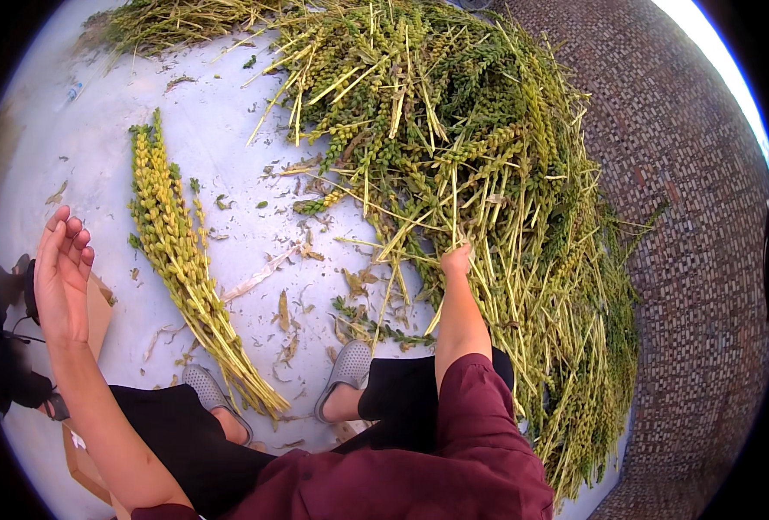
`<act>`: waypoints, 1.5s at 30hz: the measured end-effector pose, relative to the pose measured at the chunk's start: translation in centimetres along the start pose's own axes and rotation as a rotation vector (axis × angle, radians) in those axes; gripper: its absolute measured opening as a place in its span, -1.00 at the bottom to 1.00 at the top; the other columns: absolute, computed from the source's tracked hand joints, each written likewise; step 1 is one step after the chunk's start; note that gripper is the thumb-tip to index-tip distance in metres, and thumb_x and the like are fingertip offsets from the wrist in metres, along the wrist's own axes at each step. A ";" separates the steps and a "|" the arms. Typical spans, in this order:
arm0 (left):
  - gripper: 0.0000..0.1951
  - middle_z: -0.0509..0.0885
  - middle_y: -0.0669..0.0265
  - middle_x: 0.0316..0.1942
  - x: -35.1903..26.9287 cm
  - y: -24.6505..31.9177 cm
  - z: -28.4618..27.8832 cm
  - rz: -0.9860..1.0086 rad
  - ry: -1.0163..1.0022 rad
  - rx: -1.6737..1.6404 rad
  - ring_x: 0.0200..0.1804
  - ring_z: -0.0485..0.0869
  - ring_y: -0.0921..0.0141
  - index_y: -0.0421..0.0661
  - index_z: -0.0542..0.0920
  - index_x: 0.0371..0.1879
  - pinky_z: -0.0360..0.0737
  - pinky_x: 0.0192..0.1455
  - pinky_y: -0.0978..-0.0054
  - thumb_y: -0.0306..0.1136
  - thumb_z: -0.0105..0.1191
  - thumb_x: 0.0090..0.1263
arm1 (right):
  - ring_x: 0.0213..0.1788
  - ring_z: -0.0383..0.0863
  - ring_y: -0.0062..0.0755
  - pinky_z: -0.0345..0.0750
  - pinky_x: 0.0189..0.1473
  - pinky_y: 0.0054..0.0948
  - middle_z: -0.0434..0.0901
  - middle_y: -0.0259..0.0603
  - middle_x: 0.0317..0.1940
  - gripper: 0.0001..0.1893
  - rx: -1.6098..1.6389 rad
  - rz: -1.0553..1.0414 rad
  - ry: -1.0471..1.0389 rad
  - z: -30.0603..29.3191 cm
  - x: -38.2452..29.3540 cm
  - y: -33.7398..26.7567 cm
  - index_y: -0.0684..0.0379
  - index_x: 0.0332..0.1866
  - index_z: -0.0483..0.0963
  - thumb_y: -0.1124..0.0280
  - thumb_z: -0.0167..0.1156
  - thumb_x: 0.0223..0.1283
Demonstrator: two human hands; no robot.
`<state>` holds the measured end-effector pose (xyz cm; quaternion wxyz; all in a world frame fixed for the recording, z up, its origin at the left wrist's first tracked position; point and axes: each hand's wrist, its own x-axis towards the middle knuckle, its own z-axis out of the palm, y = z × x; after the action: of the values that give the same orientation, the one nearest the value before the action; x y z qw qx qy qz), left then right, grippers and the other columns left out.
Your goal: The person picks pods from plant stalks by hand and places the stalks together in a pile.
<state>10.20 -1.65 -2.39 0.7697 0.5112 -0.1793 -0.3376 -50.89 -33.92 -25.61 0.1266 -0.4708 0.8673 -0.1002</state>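
A large heap of cut stalks with green and yellow seed pods [423,117], which look like sesame, lies in front of me and to my right. At its near side my right hand [456,259] is closed around a pale stalk [454,201] that points away from me into the heap. My left hand [64,286] is raised at the far left, palm showing, fingers slightly curled, with nothing in it. Between my feet and beyond them lies a separate bundle of podded stalks [170,240], its cut ends towards me.
Dry leaves and a pale strip [261,276] litter the whitish floor [111,156]. Another stalk pile [170,26] lies at the back, with a plastic bottle [72,91] at the left. Cardboard [101,318] and dark blurred shapes [1,351] are beside my left arm. A brick-patterned surface [690,279] borders the heap.
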 end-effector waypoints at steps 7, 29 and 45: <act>-0.74 0.60 0.42 -0.22 -0.3 -0.6 2.4 -0.039 -0.036 -0.019 -0.19 0.57 0.59 -0.13 0.49 0.07 0.51 -0.12 0.68 -0.34 -0.02 0.46 | -0.05 0.55 0.22 0.49 -0.06 0.01 0.58 0.15 -0.10 -0.67 -0.202 -0.269 0.012 -2.7 1.2 3.7 0.13 0.06 0.36 0.19 0.08 0.31; -0.53 0.30 0.03 0.34 -11.7 -14.5 13.4 0.667 -0.801 0.876 0.40 0.23 0.11 -0.16 0.31 0.30 0.17 0.42 0.21 -0.29 -0.04 0.44 | -0.22 0.54 -0.35 0.37 -0.18 -0.38 0.53 -0.28 -0.34 -0.89 -0.863 -1.534 0.299 -19.8 -28.5 -10.5 0.01 -0.35 0.61 0.37 0.12 0.10; -0.71 0.41 0.39 -0.61 -9.7 -14.5 6.0 -0.210 -0.600 0.457 -0.52 0.38 0.50 -0.14 0.53 -0.28 0.37 -0.40 0.48 -0.21 -0.19 0.54 | 0.25 0.38 -0.05 0.40 0.18 -0.19 0.37 -0.02 0.22 -0.52 0.474 -1.471 0.153 -11.7 -37.1 -18.9 0.17 0.23 0.36 0.49 0.21 0.17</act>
<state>-5.24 -2.46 -12.47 0.5107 0.5634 -0.4137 -0.5005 -20.17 -12.14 -4.36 0.0645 -0.8776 0.2935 -0.3735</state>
